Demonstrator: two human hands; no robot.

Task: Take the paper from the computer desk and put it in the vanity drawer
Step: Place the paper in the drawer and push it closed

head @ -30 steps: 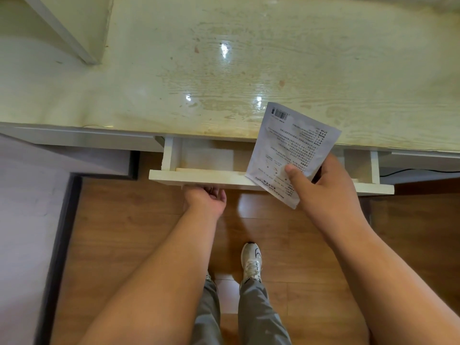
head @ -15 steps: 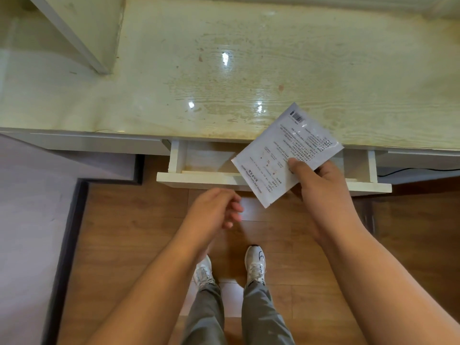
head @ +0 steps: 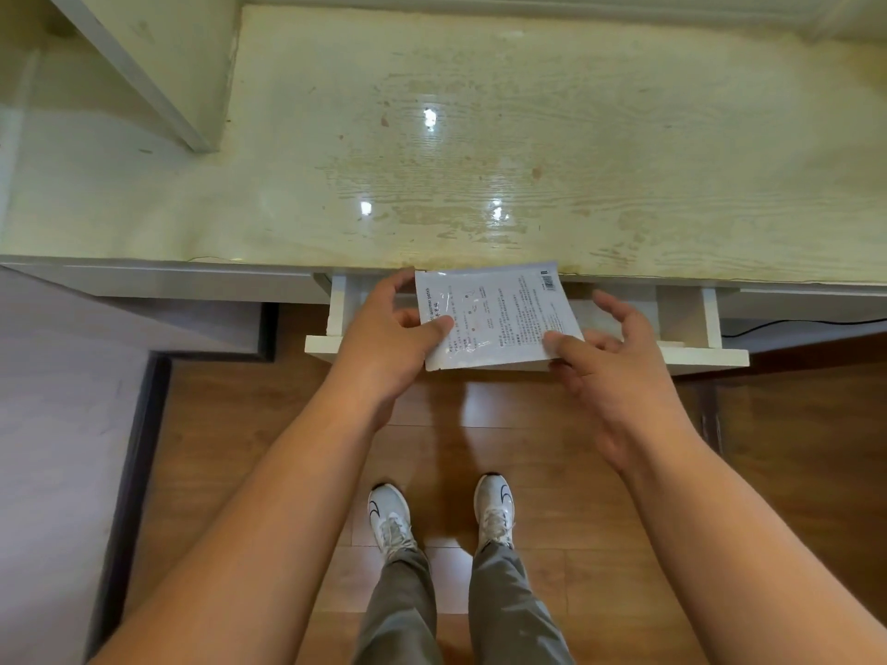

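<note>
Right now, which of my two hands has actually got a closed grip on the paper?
The left hand: its thumb is clamped over the paper's left edge. The right hand is spread open, thumb only resting on the right corner.

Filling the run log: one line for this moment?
phase: placing | paper: over open drawer | left hand: pinching paper | right hand: thumb on paper, fingers spread
</note>
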